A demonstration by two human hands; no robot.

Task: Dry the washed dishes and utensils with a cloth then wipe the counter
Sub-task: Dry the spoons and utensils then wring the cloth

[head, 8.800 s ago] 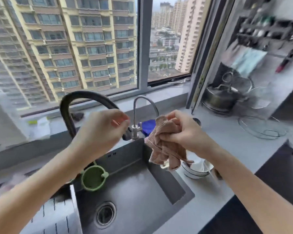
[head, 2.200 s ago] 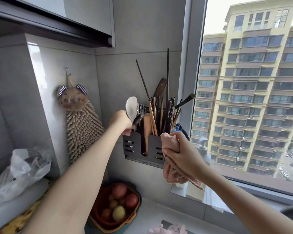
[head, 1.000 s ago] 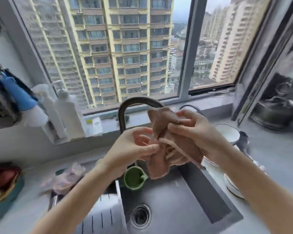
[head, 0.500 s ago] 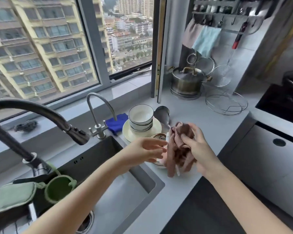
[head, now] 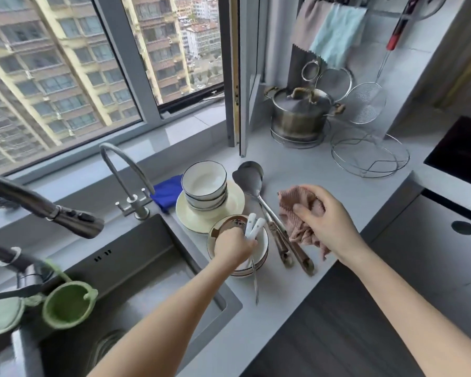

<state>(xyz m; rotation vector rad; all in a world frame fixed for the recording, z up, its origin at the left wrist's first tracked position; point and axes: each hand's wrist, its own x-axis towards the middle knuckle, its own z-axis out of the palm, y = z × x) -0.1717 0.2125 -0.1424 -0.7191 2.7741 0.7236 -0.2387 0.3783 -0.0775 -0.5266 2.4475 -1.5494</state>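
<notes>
Since a moment ago my left hand (head: 233,244) dropped into the near bowl (head: 261,240), closed on white-handled utensils (head: 252,227), right hand (head: 325,221) gripping bunched pink cloth (head: 297,208) just right of that bowl, grey counter (head: 324,170).

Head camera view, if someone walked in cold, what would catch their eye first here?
Probably the two hands at the counter's front edge: the left hand reaching into a brown-rimmed bowl and gripping white-handled utensils, the right hand clutching a crumpled pink cloth. Just behind sit stacked white bowls on a cream plate, with a big window onto apartment towers beyond.
</notes>
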